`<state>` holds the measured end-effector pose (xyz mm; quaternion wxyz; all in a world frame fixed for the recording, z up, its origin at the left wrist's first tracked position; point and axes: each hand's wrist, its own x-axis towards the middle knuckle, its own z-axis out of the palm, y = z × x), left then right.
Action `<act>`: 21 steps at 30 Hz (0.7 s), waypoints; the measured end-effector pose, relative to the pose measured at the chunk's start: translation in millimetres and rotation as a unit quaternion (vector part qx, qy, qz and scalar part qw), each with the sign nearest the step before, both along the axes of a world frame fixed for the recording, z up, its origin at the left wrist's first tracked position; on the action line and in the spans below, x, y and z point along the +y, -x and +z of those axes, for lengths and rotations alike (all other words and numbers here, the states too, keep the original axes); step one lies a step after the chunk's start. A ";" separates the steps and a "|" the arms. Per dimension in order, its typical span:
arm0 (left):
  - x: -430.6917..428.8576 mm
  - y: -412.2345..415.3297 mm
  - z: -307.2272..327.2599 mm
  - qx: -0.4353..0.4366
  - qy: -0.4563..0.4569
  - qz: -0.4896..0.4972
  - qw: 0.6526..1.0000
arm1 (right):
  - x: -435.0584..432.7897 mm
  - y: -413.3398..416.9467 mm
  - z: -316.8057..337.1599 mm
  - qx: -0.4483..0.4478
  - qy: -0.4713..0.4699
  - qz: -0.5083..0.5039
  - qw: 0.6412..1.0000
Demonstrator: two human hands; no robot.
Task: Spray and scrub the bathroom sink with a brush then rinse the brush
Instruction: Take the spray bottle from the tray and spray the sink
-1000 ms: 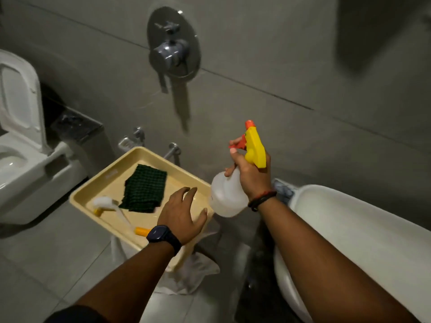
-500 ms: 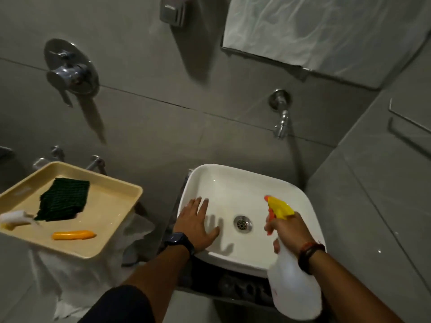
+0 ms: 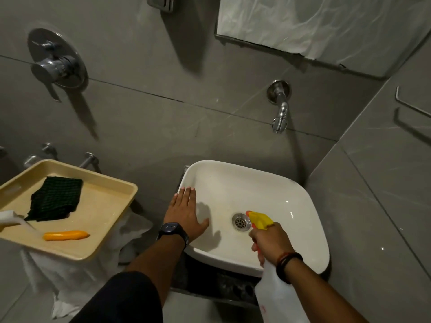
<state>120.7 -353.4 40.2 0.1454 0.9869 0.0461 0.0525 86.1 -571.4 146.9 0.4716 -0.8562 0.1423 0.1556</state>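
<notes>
A white square sink (image 3: 303,197) stands below a wall tap (image 3: 279,113), with a metal drain (image 3: 240,222) in its bowl. My right hand (image 3: 271,241) grips a clear spray bottle (image 3: 277,297) whose yellow and orange head (image 3: 258,219) points into the bowl near the drain. My left hand (image 3: 184,212) lies flat and open on the sink's left rim. The brush (image 3: 63,235), white with an orange handle, lies in a beige tray (image 3: 109,206) to the left, its white head partly cut off by the frame edge.
A dark green cloth (image 3: 56,199) lies in the tray, which rests on a white-covered stand (image 3: 77,276). A shower mixer (image 3: 56,61) is on the left wall. A covered mirror (image 3: 326,24) hangs above the tap. The grey side wall on the right carries a towel bar (image 3: 410,103).
The view has swung right from the tray to the sink. My right hand carried the bottle over the bowl and lowered its nozzle toward the drain. My left hand moved from the tray to the sink rim.
</notes>
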 end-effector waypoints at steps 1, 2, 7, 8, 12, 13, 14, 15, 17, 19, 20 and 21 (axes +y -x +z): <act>0.6 -1.8 -0.5 -0.001 -0.004 -0.003 1.000 | -1.5 -4.4 1.8 -0.016 0.006 -0.011 1.000; 1.1 -3.2 -1.4 -0.002 -0.007 -0.007 1.000 | -4.8 -8.1 3.6 -0.031 0.014 -0.026 0.999; 1.6 -7.7 -2.8 -0.010 -0.019 -0.018 1.000 | -33.9 -18.6 7.0 -0.018 0.041 -0.090 0.995; 1.6 -8.3 -2.8 -0.011 -0.020 -0.019 1.000 | -38.7 -18.3 6.2 -0.009 0.045 -0.094 0.995; 1.7 -9.8 -3.2 -0.006 -0.024 -0.021 0.999 | -42.8 -10.7 4.3 0.031 0.030 -0.074 0.996; 1.6 -10.0 -2.9 -0.007 -0.025 -0.021 0.999 | -39.2 -8.6 4.2 0.041 0.015 -0.063 0.997; 1.8 -9.9 -2.9 -0.008 -0.027 -0.020 0.999 | -34.3 -7.1 3.7 0.045 0.003 -0.049 0.998; 2.0 -10.0 -3.0 -0.008 -0.028 -0.021 0.999 | -28.9 -6.4 2.6 0.045 -0.005 -0.037 0.998; 1.8 -9.7 -3.5 -0.010 -0.028 -0.021 0.999 | -17.4 -6.8 0.0 0.049 -0.001 -0.016 0.999; 1.4 -9.9 -3.4 -0.010 -0.024 -0.020 0.999 | -5.6 -8.5 -2.0 0.057 0.011 -0.003 0.998; 1.5 -10.1 -3.5 -0.010 -0.023 -0.020 0.999 | -0.5 -10.3 -2.6 0.052 0.012 -0.002 0.999; 1.6 -10.2 -3.8 -0.010 -0.023 -0.020 0.999 | 3.5 -12.6 -2.8 0.038 0.013 -0.002 0.999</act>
